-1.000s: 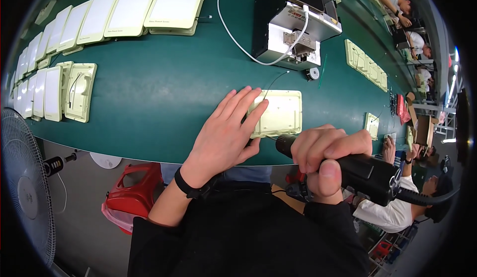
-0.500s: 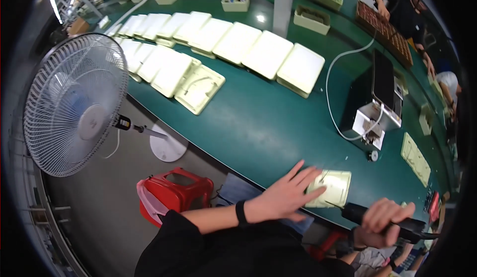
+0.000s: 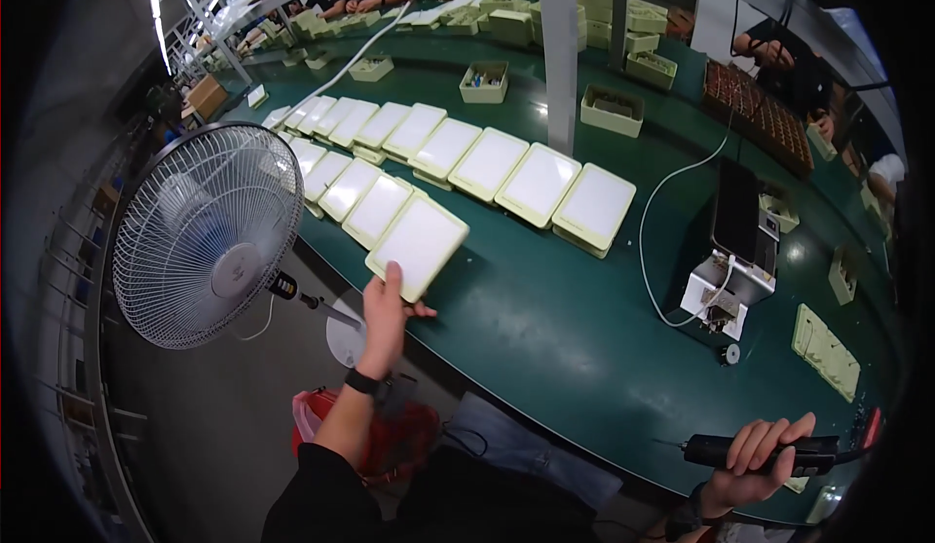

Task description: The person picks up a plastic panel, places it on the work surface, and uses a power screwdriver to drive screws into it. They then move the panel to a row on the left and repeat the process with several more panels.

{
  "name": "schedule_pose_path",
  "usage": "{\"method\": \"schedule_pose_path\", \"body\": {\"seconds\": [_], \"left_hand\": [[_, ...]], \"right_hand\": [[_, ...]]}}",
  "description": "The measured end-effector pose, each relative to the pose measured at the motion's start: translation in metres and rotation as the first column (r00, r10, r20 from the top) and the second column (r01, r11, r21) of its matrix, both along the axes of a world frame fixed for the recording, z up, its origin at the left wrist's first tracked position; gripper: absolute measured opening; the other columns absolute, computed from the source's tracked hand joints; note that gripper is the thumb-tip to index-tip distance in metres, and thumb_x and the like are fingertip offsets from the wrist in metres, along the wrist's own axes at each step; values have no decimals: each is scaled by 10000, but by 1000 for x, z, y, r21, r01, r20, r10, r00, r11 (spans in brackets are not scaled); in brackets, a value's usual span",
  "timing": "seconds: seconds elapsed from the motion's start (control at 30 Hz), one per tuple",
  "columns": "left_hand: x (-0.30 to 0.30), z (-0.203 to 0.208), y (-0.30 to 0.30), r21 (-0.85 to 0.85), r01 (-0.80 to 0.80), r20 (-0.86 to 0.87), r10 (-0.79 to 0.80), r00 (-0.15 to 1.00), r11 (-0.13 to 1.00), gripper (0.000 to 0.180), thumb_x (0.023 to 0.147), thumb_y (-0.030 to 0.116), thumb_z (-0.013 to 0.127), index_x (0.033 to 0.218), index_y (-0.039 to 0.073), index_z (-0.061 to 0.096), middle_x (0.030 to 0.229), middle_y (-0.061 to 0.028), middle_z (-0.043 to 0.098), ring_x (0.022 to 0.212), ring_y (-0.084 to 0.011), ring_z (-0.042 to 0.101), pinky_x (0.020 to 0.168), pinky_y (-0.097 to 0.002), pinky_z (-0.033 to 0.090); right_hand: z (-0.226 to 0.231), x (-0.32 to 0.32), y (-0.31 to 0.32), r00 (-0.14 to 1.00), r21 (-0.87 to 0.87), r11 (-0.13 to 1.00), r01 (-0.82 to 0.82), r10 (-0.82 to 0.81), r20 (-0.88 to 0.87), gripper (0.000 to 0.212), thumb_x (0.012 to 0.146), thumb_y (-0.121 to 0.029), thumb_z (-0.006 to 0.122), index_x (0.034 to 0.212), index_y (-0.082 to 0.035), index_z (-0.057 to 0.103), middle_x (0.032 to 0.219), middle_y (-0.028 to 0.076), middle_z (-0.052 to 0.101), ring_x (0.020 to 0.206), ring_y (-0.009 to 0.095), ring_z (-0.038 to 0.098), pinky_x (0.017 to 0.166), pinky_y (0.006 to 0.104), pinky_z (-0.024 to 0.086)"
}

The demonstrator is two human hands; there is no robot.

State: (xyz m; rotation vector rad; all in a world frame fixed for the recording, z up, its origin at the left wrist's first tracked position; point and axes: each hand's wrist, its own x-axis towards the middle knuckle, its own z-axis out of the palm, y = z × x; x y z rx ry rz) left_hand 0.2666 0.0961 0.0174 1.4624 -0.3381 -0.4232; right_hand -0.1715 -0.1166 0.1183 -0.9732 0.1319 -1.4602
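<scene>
My left hand [image 3: 385, 311] is closed on the near edge of a flat panel [image 3: 421, 243] with a white face and pale green rim. Its thumb lies on the face and the other fingers are underneath. This panel is at the front end of the nearer row, overlapping its neighbour. Over the table's right front edge, my right hand [image 3: 760, 460] is wrapped around a black electric screwdriver [image 3: 716, 450]. The thin bit points left, touching nothing, and a cord runs off to the right.
Two rows of similar panels [image 3: 538, 185] line the green table [image 3: 545, 329]. A black-and-silver machine [image 3: 730, 251] with a white cable stands right, near a pale green casing [image 3: 826, 353]. A fan [image 3: 234, 270] and red stool [image 3: 399, 436] stand left. A co-worker [image 3: 789, 66] sits across.
My left hand has gone from the casing at the front edge to the left, where it now grips a white-faced panel. That front casing is gone from its spot. My right hand still holds the screwdriver.
</scene>
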Motion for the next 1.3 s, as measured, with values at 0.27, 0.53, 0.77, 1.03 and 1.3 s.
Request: {"method": "schedule_pose_path", "body": {"seconds": [0.27, 0.53, 0.77, 1.03, 1.3], "left_hand": [[15, 18, 1, 83, 95, -278, -69, 958, 992, 421, 1114, 361, 525, 1288, -22, 521, 955, -177, 736, 611, -203, 681, 589, -366, 604], [-58, 50, -30, 546, -235, 694, -277, 664, 804, 193, 1027, 168, 633, 1091, 6, 715, 616, -93, 544, 538, -111, 489, 503, -322, 401], [-361, 58, -217, 601, 781, 648, -677, -350, 171, 266, 934, 176, 706, 1177, 67, 685, 1049, -136, 702, 990, -325, 677, 835, -426, 574], [-540, 26, -426, 712, 450, 697, -617, -365, 539, 706, 951, 455, 660, 1518, 74, 481, 1567, -139, 495, 1474, -443, 389, 1131, -795, 280], [-524, 7, -372, 805, 269, 592, -689, -418, 529, 783, 958, 565, 624, 1558, 94, 446, 1614, -55, 468, 1494, -440, 376, 1058, -863, 297]], "right_hand": [[-3, -18, -1, 998, 54, 998, -20, 23, -61, 317, 980, -222, 708, 1024, -88, 424, 606, 36, 496, 442, 119, 425, 378, 239, 379], [2, -46, 9, 997, -69, 995, -71, 68, -44, 235, 940, -112, 735, 952, -23, 518, 606, 65, 568, 466, 179, 526, 428, 327, 462], [13, -139, 70, 964, -163, 977, 139, -171, -205, 157, 874, 10, 723, 916, 15, 571, 615, 88, 595, 473, 178, 543, 457, 330, 487], [31, -195, 145, 870, 26, 931, 363, -329, -367, 180, 793, 88, 758, 879, 45, 606, 654, 111, 628, 550, 184, 611, 519, 303, 470], [25, -203, 114, 861, -58, 933, 354, -350, -370, 200, 816, 32, 774, 888, 34, 587, 649, 104, 627, 545, 191, 627, 521, 319, 506]]}}
